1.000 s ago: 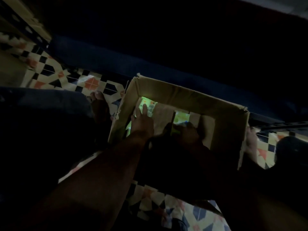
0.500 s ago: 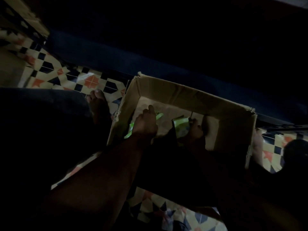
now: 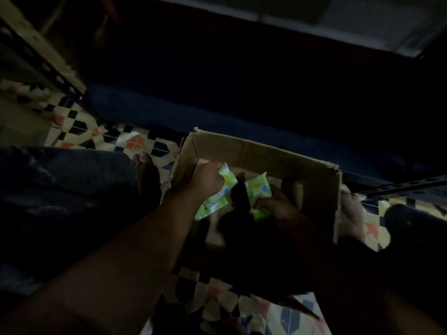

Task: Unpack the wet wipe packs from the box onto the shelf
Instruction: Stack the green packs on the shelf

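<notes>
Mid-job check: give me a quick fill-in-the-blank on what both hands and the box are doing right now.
1. The left hand grips green wet wipe packs inside the ____.
2. The right hand grips a pack coloured ____.
3. The cardboard box stands on a patterned ____ floor.

Missing words: box; green; tile

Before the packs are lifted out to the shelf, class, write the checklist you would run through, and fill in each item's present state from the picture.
1. Left hand grips green wet wipe packs: ok.
2. Right hand grips green packs: ok.
3. Packs raised above the rim of the cardboard box: not ok, they sit inside its walls.
4. Box rests flat on the tiled floor: ok.
5. Shelf space free for the packs: cannot tell, too dark.
6. Number of packs in each hand: cannot tell.
</notes>
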